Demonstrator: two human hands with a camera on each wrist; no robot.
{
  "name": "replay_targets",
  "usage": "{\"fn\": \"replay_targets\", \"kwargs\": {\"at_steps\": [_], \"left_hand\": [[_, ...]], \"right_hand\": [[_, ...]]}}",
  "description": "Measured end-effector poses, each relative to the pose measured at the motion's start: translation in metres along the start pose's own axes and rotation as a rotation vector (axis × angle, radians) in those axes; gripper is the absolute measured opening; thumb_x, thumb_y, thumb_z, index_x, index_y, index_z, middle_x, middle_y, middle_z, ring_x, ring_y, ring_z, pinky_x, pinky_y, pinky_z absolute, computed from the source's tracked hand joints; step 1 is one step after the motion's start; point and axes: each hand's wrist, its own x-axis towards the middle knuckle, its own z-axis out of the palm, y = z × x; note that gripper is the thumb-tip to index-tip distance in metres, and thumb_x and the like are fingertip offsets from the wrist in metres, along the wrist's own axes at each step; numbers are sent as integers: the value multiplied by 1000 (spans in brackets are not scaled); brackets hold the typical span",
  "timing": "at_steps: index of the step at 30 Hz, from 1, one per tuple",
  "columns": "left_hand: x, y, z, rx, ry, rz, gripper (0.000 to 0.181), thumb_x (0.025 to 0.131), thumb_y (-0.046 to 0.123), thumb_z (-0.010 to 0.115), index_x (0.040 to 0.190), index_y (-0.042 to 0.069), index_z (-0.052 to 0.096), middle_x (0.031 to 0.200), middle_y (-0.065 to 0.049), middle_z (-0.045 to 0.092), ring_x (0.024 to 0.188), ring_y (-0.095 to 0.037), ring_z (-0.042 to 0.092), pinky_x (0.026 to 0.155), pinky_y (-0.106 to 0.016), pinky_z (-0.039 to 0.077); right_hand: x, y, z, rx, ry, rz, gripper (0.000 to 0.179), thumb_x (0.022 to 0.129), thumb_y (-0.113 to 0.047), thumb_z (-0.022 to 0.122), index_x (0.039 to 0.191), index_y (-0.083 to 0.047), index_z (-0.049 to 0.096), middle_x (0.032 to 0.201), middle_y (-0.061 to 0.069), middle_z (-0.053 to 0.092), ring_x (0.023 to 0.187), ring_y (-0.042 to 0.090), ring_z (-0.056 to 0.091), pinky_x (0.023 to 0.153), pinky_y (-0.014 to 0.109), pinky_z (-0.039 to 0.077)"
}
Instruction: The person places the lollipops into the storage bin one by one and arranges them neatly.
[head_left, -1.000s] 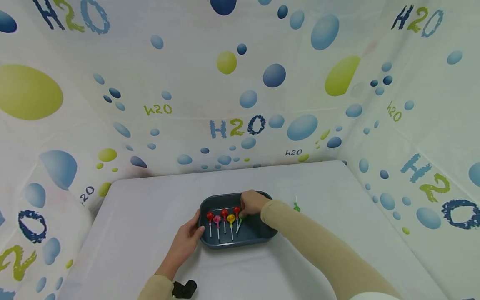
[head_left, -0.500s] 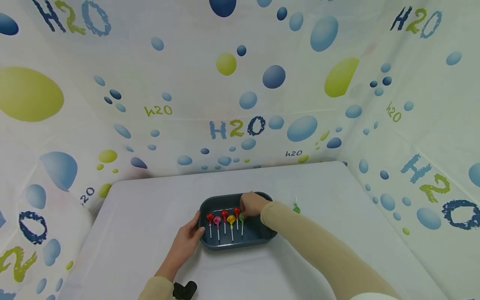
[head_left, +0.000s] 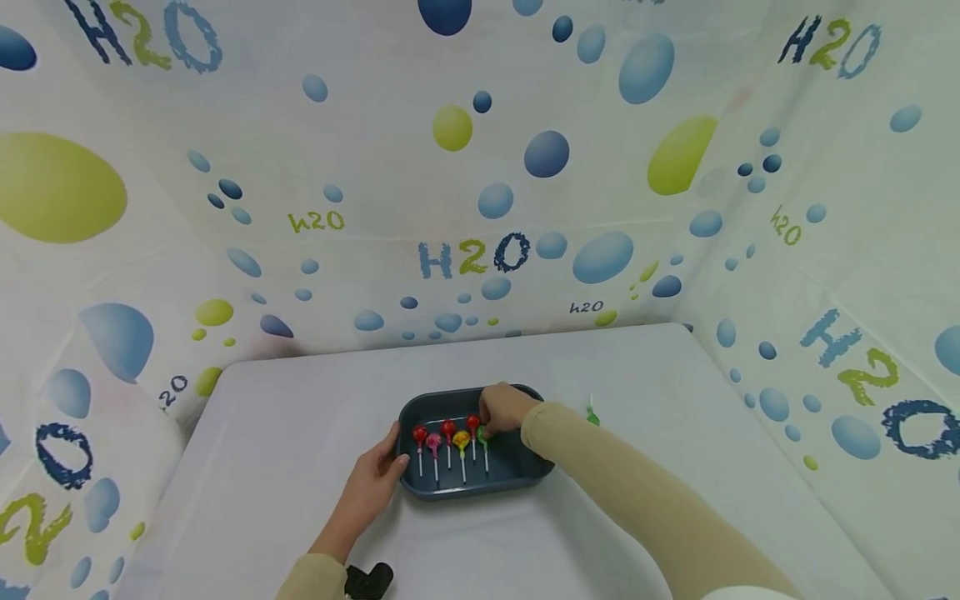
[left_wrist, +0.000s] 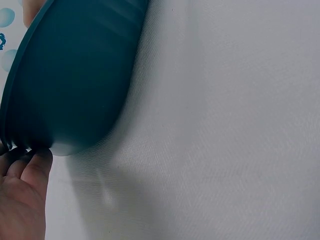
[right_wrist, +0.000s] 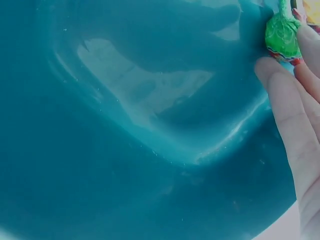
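Observation:
A dark blue-green tray (head_left: 517,471) lies on the white table. At its left end my left hand (head_left: 377,477) grips the rim, thumb over the edge; the left wrist view shows its fingers (left_wrist: 37,170) against the outer wall. My right hand (head_left: 506,407) reaches into the tray and pinches a green-wrapped lollipop (right_wrist: 283,37) by its head, the white stick pointing toward me. To its left lie a yellow lollipop (head_left: 462,439), a pink lollipop (head_left: 434,443) and three red ones, such as the leftmost red lollipop (head_left: 419,434), in a rough row with sticks toward me.
Another green lollipop (head_left: 592,417) lies on the table right of the tray, partly behind my right sleeve (head_left: 607,475). A black device (head_left: 369,579) sits at my left wrist. A white cloth (head_left: 480,167) with blue and green dots surrounds the table.
The green lollipop's stick has swung from slanting left to pointing nearly straight toward me, in line with the others. My left hand has stayed on the tray's rim.

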Motion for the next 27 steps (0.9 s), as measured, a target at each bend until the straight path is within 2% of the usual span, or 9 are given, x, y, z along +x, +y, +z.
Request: {"fn": "replay_targets", "kwargs": {"at_steps": [4,7,12,16,21,27], "left_hand": [[0,0,1,1,-3,-5,61,103,4,56,159,-1,30,164,-21,33,151,-38,36,117,-45,36],[0,-1,1,2,-7,-14,62,104,4,56,159,0,29,164,-21,32,151,-37,36,117,-45,36],[1,-2,1,4,-4,-14,61,104,4,56,159,-1,29,164,-21,33,150,-38,37,117,-46,37],[0,-1,1,6,-5,-13,61,104,5,56,159,-1,30,164,-21,33,150,-38,38,117,-46,38],[0,-1,0,8,-15,-21,61,104,6,55,159,0,29,164,-21,33,150,-38,38,117,-46,37],[-1,1,-3,23,-25,-27,61,104,7,56,159,1,29,164,-20,33,149,-38,39,115,-45,38]], "right_hand": [[-8,1,-9,53,4,-7,16,85,-20,85,92,-9,75,87,0,71,76,12,59,75,27,58],[-18,4,-21,144,29,-34,16,87,-20,82,97,-9,76,92,1,71,81,13,61,81,29,59],[-40,19,-44,328,147,-109,23,92,-21,77,111,-9,76,105,2,75,95,16,69,90,33,61],[-63,42,-62,461,276,-132,28,94,-23,75,119,-9,75,114,5,77,105,20,72,95,37,61],[-90,77,-82,633,378,-79,32,95,-24,74,124,-9,73,122,11,74,109,24,73,96,39,62],[-118,115,-97,670,431,15,40,97,-28,71,131,-7,68,128,14,72,114,31,71,102,46,59]]}}
